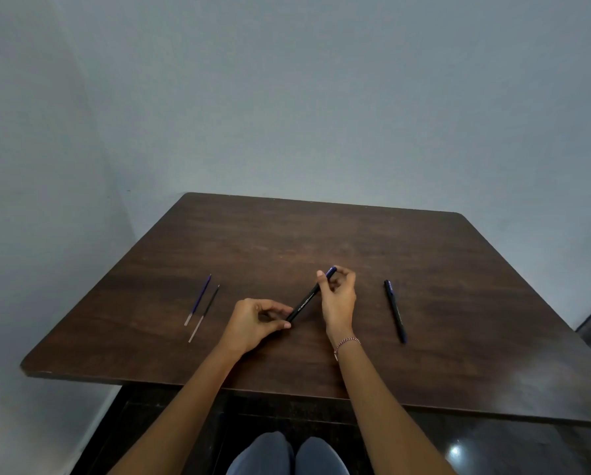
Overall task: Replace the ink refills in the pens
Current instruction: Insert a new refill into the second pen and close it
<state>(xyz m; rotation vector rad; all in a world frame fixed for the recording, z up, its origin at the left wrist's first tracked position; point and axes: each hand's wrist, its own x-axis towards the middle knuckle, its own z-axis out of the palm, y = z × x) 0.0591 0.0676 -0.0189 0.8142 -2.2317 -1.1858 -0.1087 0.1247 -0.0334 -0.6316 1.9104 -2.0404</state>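
A black pen (pixel 307 297) is held slantwise just above the middle of the dark wooden table (pixel 287 241). My left hand (pixel 252 323) pinches its lower end between thumb and fingers. My right hand (pixel 338 296) grips its upper end, where a bluish cap or tip shows. A second black pen (pixel 395 310) lies on the table to the right of my right hand. Two loose refills lie to the left: a blue one (pixel 199 298) and a black one (pixel 206 310), side by side and nearly parallel.
The table stands in a corner against pale grey walls. Its front edge (pixel 218 385) runs just above my knees. A dark glossy floor shows under the table and at the right.
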